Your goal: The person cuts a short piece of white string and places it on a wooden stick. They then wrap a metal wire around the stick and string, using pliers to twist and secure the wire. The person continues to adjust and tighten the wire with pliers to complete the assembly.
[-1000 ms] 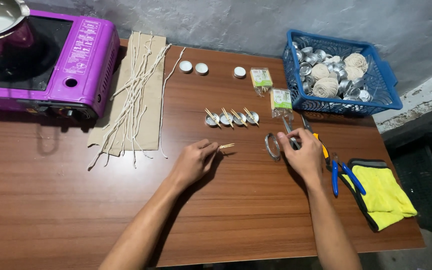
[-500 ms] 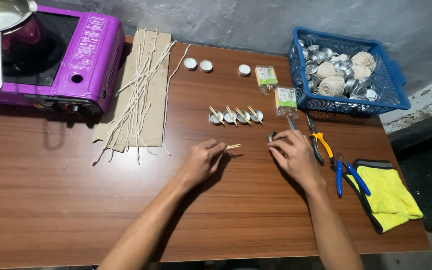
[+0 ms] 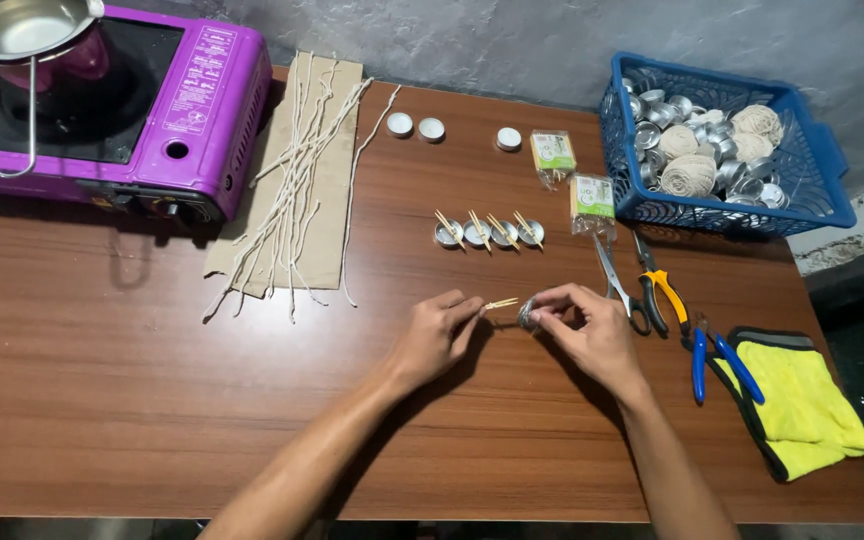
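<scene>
Wooden sticks [image 3: 500,303] pinched in left hand [image 3: 434,335] fingertips, centre of frame, tips just beside small metal cup [image 3: 527,317]. Cup grasped by right hand [image 3: 592,330], low over brown table [image 3: 152,400]. Row of four stick-topped cups [image 3: 489,233] above. Scissors [image 3: 617,285], orange pliers [image 3: 660,293] right of hands. Blue basket [image 3: 822,190] upper right.

On the surface [image 3: 152,420], the left hand [image 3: 432,335] and right hand [image 3: 587,330] form a grip on a small tin cup [image 3: 527,317] and wooden sticks [image 3: 500,303]. Just behind lies a row of cups [image 3: 489,233]. Scissors [image 3: 617,285] and pliers [image 3: 657,290] lie right; the basket [image 3: 722,210] sits behind-right, cords [image 3: 297,190] and stove [image 3: 152,110] behind-left.
</scene>
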